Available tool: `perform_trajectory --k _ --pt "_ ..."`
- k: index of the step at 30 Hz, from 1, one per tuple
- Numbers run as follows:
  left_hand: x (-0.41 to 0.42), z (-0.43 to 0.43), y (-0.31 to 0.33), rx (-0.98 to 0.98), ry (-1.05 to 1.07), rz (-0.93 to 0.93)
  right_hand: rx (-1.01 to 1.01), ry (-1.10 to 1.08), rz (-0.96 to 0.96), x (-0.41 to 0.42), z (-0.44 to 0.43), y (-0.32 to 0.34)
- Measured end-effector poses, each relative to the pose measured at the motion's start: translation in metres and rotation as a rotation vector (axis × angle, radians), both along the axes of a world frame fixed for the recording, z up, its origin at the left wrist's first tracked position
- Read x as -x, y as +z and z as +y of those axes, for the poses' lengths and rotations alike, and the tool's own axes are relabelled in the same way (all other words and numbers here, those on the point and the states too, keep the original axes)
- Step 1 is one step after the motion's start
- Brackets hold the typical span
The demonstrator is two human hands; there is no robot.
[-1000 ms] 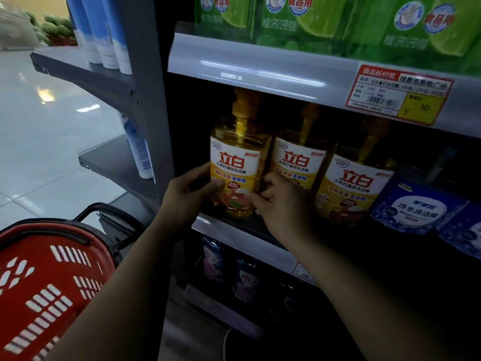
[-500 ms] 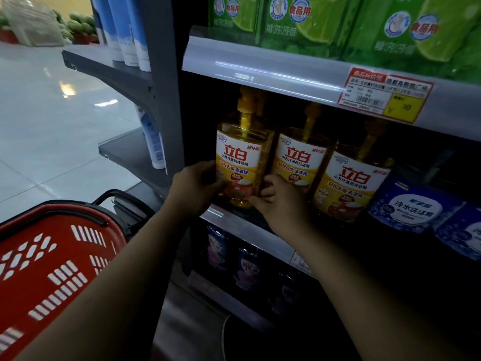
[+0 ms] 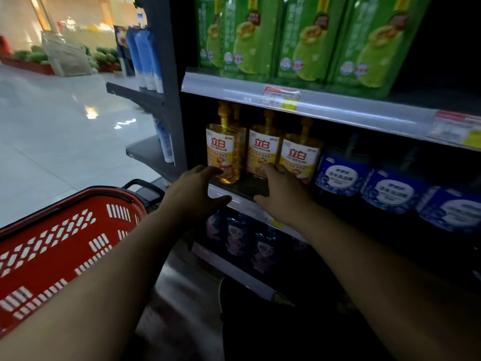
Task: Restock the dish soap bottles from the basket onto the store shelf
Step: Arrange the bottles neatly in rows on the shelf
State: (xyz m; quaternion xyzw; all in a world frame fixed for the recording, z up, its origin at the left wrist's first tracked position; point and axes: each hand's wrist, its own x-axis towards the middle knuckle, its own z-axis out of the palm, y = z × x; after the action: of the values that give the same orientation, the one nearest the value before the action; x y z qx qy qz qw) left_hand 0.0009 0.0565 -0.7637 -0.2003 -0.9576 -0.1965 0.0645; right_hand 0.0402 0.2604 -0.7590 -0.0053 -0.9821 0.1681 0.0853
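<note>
While the leftmost dish soap bottle (image 3: 223,152) was gripped low down by both hands a moment ago, it is now let go and is seen standing upright on the store shelf (image 3: 251,187), at the 9 o'clock end of a row of three yellow bottles. The left hand (image 3: 197,190) has been pulled back toward 6 o'clock, with its fingers spread and almost straight and nothing held; whether its fingertips touch the bottle cannot be told. The right hand (image 3: 282,195) is loose and flat too, and the foot of the middle bottle (image 3: 263,152) is covered by its fingers. More of the red basket (image 3: 65,243) is now seen at 8 o'clock. A grey post (image 3: 171,105) is found just beside the bottle at 9 o'clock, and the middle bottle just beside it at 3 o'clock. Only a thin gap is left between the pump tops and the upper shelf rail (image 3: 338,106) at 12 o'clock. A bare dark strip of shelf is left between the two hands, by the front edge. Blue packs (image 3: 341,175) are lined up at 3 o'clock of the row.
</note>
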Motion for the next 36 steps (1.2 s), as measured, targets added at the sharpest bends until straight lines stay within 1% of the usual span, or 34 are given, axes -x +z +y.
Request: perform_trajectory --k 4,8,12,15,18,22,26,30,36 --pt "-0.051 0.021 0.009 0.07 -0.049 0.022 0.031 -0.02 -0.032 -0.05 0.019 0.007" --pt "-0.062 0.029 0.01 0.096 -0.062 0.041 0.013 -0.048 -0.048 -0.063 0.036 0.007" --pt "-0.029 0.032 -0.001 0.072 -0.081 0.062 -0.003 -0.103 -0.057 -0.037 0.044 -0.006" --pt "0.008 0.038 -0.021 0.121 -0.127 0.021 -0.054 -0.159 -0.077 -0.008 0.048 -0.027" --pt "0.035 0.047 -0.035 0.167 -0.182 0.024 -0.088 -0.184 -0.071 0.017 0.052 -0.039" --pt "0.054 0.055 -0.035 0.186 -0.222 -0.028 -0.084 -0.232 -0.114 0.033 0.047 -0.035" --pt "0.048 0.045 0.005 0.284 -0.22 -0.152 0.007 -0.248 -0.269 0.025 0.03 -0.002" --pt "0.03 0.022 0.075 0.385 -0.233 -0.244 0.026 -0.243 -0.409 0.003 0.008 0.063" --pt "-0.016 -0.012 0.199 0.356 -0.212 -0.348 0.022 -0.204 -0.491 -0.033 -0.024 0.186"
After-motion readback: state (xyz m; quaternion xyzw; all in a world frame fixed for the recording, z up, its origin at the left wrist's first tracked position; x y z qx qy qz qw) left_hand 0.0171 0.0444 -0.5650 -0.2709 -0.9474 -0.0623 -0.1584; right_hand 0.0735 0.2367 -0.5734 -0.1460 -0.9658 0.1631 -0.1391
